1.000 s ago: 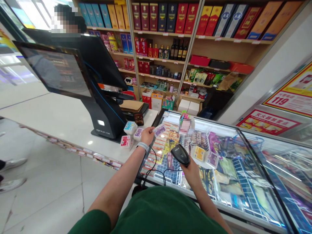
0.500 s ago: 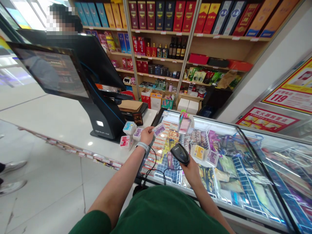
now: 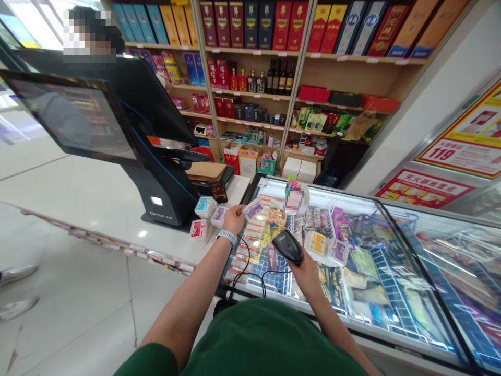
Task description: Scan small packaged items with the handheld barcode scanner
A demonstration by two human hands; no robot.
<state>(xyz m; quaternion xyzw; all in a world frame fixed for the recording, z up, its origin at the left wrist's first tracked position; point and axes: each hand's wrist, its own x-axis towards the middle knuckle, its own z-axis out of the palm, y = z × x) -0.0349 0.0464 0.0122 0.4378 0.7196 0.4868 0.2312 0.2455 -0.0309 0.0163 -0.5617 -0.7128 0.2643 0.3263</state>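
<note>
My left hand (image 3: 234, 219) is closed on the edge of a small clear pack with a purple label (image 3: 254, 209), held over the glass top of the freezer. In my right hand (image 3: 307, 269) is a black barcode scanner (image 3: 287, 246), its head pointing up and left toward the pack; its cable trails over the glass. Left of my left hand, small boxes with blue (image 3: 205, 206), red (image 3: 199, 228) and purple (image 3: 219, 216) labels stand together on the counter. Beyond the scanner, a yellow-labelled box (image 3: 317, 243) and a purple-labelled box (image 3: 338, 251) rest on the glass.
A dark checkout terminal (image 3: 164, 188) stands on the white counter (image 3: 94, 193) at left, with a person partly behind it. Packaged food shows through the freezer's glass (image 3: 364, 271). Shelves of boxed bottles (image 3: 250, 26) line the back. A person's shoes (image 3: 18, 308) show at lower left.
The whole view has shifted slightly, the background sliding a little left. Both hands keep their hold on the purple-labelled pack and the scanner, with hardly any movement.
</note>
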